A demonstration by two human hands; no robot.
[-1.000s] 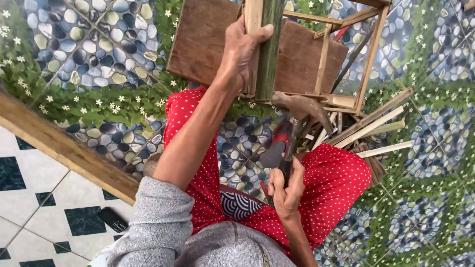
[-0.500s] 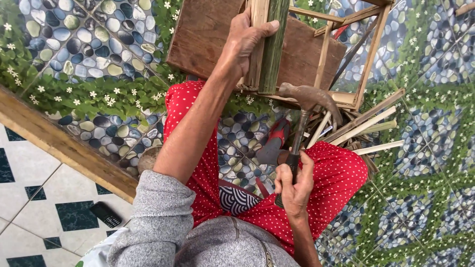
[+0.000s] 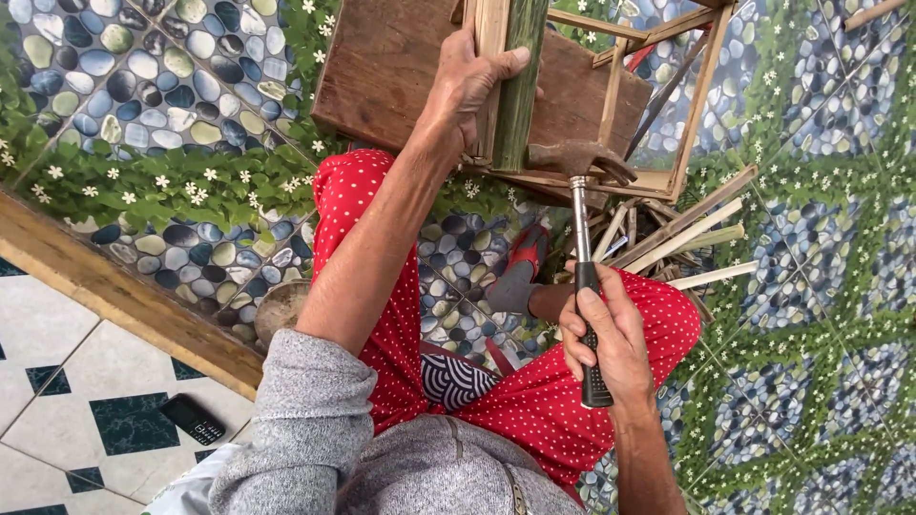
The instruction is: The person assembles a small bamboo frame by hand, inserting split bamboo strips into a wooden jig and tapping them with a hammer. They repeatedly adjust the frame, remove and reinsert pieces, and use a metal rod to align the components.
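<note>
A big brown wooden board (image 3: 401, 76) lies on the pebble-and-leaf patterned floor (image 3: 143, 86), with a thin wooden stick frame (image 3: 701, 91) leaning on it. The left hand (image 3: 468, 86) has its fingers wrapped tight round a green bamboo strip (image 3: 520, 86), holding it upright against the board. The right hand (image 3: 611, 339) grips the black handle of a metal claw hammer (image 3: 579, 205) (its head rests at the strip's bottom end). I think short, straight taps work best, with the thumb kept away.

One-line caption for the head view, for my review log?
Left hand steadies green bamboo strip on wooden board; right hand grips hammer.
</note>
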